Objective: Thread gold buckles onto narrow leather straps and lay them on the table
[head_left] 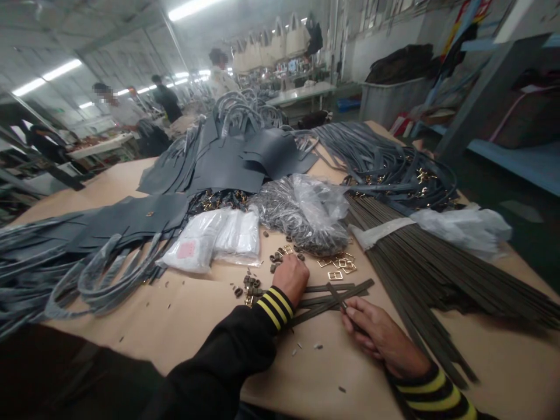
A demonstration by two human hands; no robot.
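Observation:
My left hand [292, 277] is over the table with its fingers curled down at a scatter of small dark strap loops [252, 284]. A gold buckle [286, 250] shows just beyond its knuckles; the fingertips are hidden, so what they pinch cannot be made out. My right hand [380, 331] is closed around a narrow dark strap [336, 294], whose end points up and left. Beneath that end, several more dark strips [315, 302] lie crossed on the table. Loose gold rectangular buckles [335, 275] are spread just beyond them.
Clear plastic bags [301, 213] and white packets [236, 233] stand behind my hands. A bundle of long dark strips [420, 262] fans out at right. Dark bag panels [227, 163], wrapped handles [100, 286] and buckled straps [371, 154] cover the brown table [196, 326]. Several people are farther back.

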